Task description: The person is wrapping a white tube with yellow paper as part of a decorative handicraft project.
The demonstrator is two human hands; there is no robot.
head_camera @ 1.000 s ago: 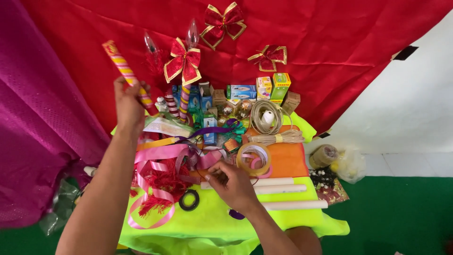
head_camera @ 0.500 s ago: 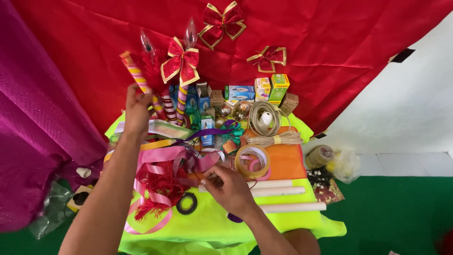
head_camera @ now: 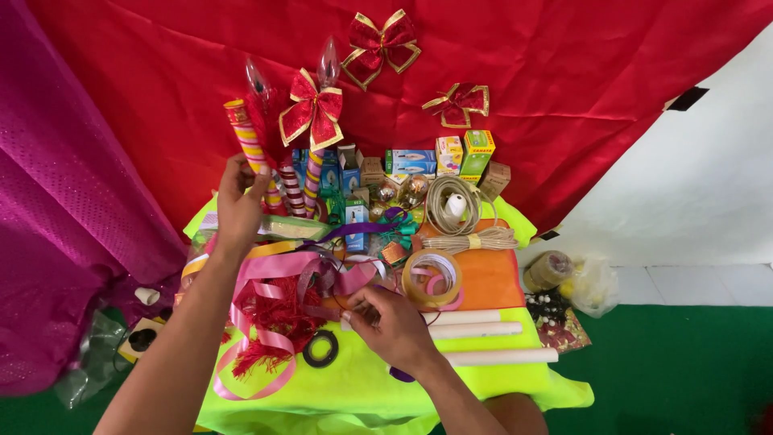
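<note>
Striped in pink and yellow, the candle tube [head_camera: 251, 157] has come down toward the desk [head_camera: 354, 387] in the left hand [head_camera: 239, 208], fingers clamped on it, while the right hand [head_camera: 392, 325] pinches pink ribbon [head_camera: 278, 270].

Boxes [head_camera: 411, 161], twine [head_camera: 455, 205] crowd back; front cloth [head_camera: 362, 391] free.

Single head-worn view: aimed steeply down and forward over the counter [head_camera: 483, 387], set close, red backdrop [head_camera: 523, 80] seen at the far side.
</note>
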